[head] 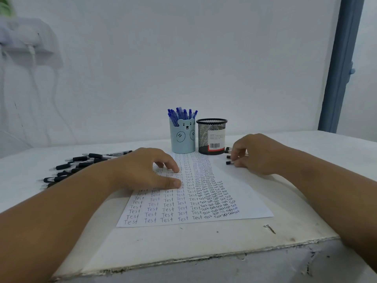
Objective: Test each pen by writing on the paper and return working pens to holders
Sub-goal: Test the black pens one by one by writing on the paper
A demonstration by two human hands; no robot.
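1. Pile of black-grip clear pens lying at table left, long axes running roughly left-right.
2. Left hand pressing loosely spread fingers on white paper sheet filled with "Test".
3. Light-blue bear holder containing blue pens; black mesh cup standing beside it.
4. Right hand pinching black-capped pen, cap end pointing left.

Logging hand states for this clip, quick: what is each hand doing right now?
Left hand: open, fingers resting on the paper.
Right hand: pinching a black pen beside the mesh holder.
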